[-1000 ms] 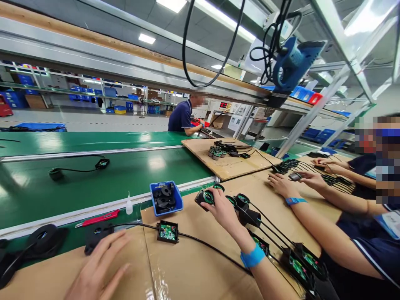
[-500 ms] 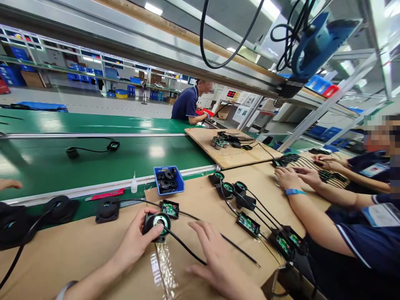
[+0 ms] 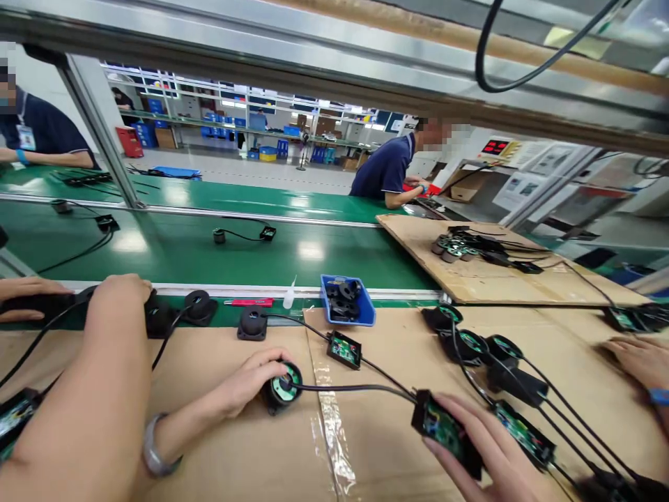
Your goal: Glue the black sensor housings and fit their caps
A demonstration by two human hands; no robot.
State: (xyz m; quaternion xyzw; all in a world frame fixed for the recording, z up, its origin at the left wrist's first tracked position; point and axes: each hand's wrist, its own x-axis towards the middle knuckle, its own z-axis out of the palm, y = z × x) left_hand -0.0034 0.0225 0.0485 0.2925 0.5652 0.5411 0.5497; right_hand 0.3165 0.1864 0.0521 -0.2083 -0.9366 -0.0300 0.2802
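My left hand (image 3: 249, 385), with a grey bracelet at its wrist, is closed on a round black housing (image 3: 282, 394) that has a green ring-shaped circuit board inside. A black cable (image 3: 355, 388) runs from this housing to an open black box with a green circuit board (image 3: 442, 427). That box is gripped between the thumb and fingers of my right hand (image 3: 488, 446), slightly tilted. Behind the cable lies another circuit-board box (image 3: 345, 348), wired to a black round part (image 3: 252, 323) at the bench's far edge.
A blue bin (image 3: 349, 317) holds black parts, beside a small white bottle (image 3: 289, 296) and a red pen-like tool (image 3: 249, 302). Wired housings (image 3: 470, 343) lie at right. A co-worker's arm (image 3: 112, 348) reaches across the left; another person's hand (image 3: 637, 362) is at far right.
My right hand, empty before, now holds the box on the cable's end. The view has swung left, and a co-worker's arm has come in at the left.
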